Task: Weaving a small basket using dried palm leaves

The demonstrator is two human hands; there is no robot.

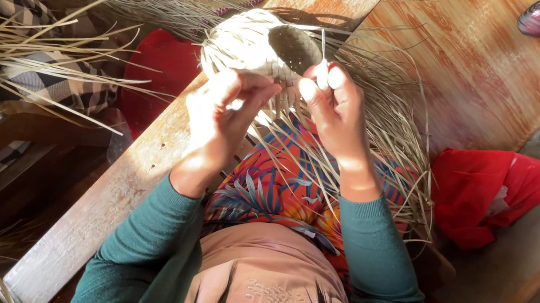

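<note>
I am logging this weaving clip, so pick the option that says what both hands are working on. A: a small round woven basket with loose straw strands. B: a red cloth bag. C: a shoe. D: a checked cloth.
A: the left hand and right hand both grip the small round basket, its loose straw strands fanning out over the lap, while the red bag lies apart on the floor.

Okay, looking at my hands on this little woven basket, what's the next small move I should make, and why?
Probably draw the strand pinched in your right hand snug against the rim of the small woven basket. That hand grips a thin strip right at the opening, your left hand steadies the basket's side, and loose straw strands fan out unwoven below, so the weave there looks unfinished.
</note>
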